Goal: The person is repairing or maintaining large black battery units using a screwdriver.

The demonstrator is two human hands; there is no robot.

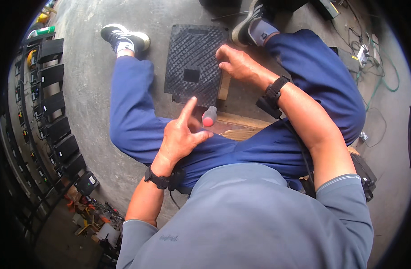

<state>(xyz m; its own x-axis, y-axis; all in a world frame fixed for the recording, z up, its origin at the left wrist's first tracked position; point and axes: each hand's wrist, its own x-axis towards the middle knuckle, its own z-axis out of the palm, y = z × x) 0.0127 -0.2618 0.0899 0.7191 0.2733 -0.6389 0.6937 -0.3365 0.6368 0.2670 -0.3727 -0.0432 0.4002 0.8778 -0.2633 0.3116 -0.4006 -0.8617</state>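
Between my legs a black ribbed rectangular panel [181,56] with a square recess rests on a wooden support [241,120]. A screwdriver handle [209,115], grey with a red end, shows at the panel's near edge; its shaft is hidden. Just left of the handle is my left hand [181,134], open, its index finger stretched toward the panel and the thumb held apart. My right hand [239,63] is at the panel's right edge with its fingers curled together. Whatever those fingertips hold, if anything, is hidden.
A rack with several black units [53,103] stands along the left. Mixed parts [95,219] lie at the lower left. A power strip [362,56] with cables and a green cord [381,83] lies on the concrete floor [84,71]. Straps with cables circle both my wrists.
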